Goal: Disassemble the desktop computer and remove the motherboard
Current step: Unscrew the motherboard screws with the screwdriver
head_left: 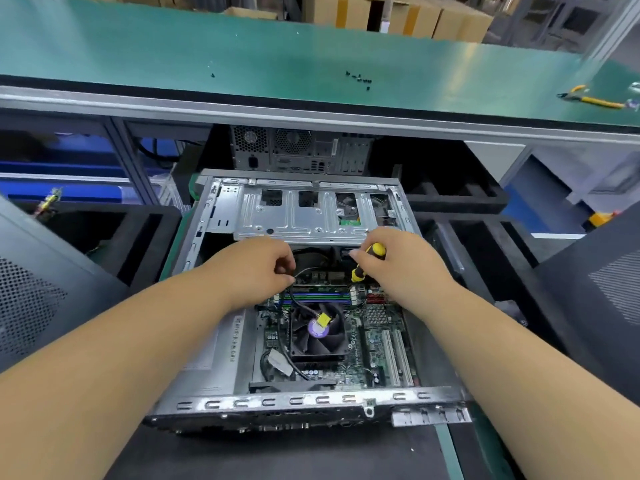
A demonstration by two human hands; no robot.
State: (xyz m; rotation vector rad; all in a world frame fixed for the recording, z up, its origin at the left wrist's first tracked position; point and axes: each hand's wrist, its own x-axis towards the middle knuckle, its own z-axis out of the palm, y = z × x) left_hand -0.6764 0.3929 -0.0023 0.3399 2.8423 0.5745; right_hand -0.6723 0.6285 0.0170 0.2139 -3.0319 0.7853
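Over the open computer case (pixel 304 403), the left hand (pixel 256 265) pinches a black cable (pixel 304 308) above the motherboard (pixel 367 344) (seated inside, fan (pixel 318 336) central), while the right hand (pixel 398 268) grips a yellow-and-black screwdriver (pixel 367 261).

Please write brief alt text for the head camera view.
Two hands reach into an open desktop computer case: the right hand grips a yellow-and-black screwdriver, the left hand pinches a cable above the motherboard with its fan.
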